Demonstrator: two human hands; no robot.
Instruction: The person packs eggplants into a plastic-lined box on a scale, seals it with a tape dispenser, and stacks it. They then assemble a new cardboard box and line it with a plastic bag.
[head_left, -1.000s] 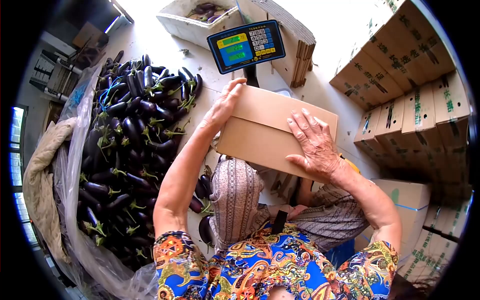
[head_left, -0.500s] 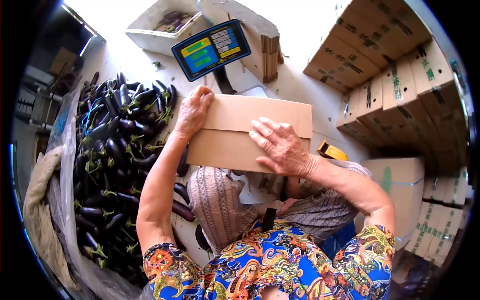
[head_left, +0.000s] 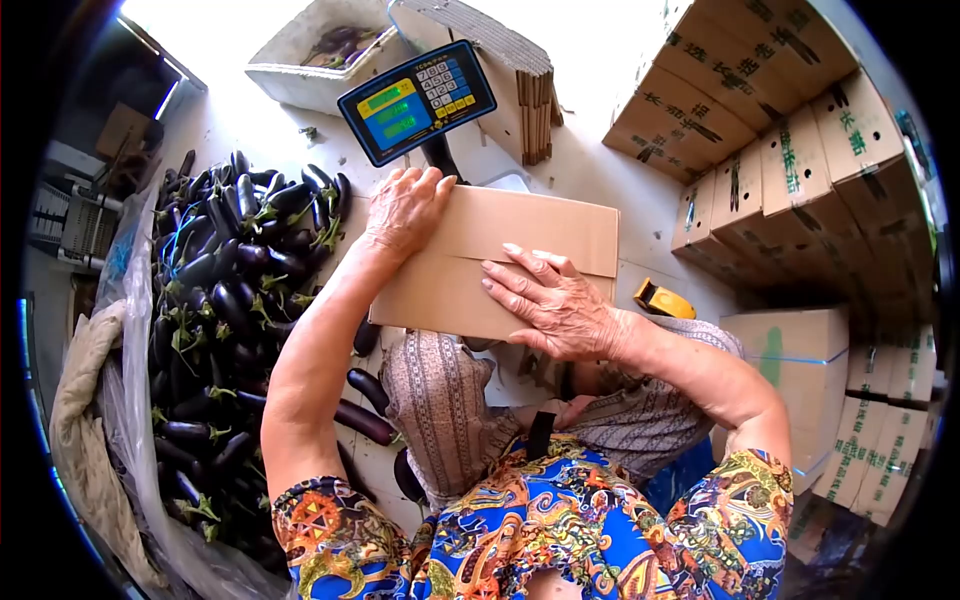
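A plain brown cardboard box (head_left: pixel 480 225) stands in front of my lap, its two top flaps folded down to a seam across the middle. My left hand (head_left: pixel 408 212) grips the box's far left corner, fingers bent over the edge. Flat on the near flap, close to the seam, lies my right hand (head_left: pixel 555 305) with its fingers spread. Just beyond the box rises a scale display (head_left: pixel 417 102) with lit green readouts; its platform is mostly hidden behind the box.
A large heap of eggplants (head_left: pixel 235 290) lies on plastic sheeting at left. A white foam box (head_left: pixel 300 75) and flattened cartons (head_left: pixel 520 90) stand beyond the scale. At right are a yellow tape dispenser (head_left: pixel 664 300), a strapped carton (head_left: pixel 785 370) and stacked printed cartons (head_left: pixel 790 165).
My left hand has shifted slightly along the corner, its fingers now further over the far edge. My right hand has slid a little left and flattened on the flap.
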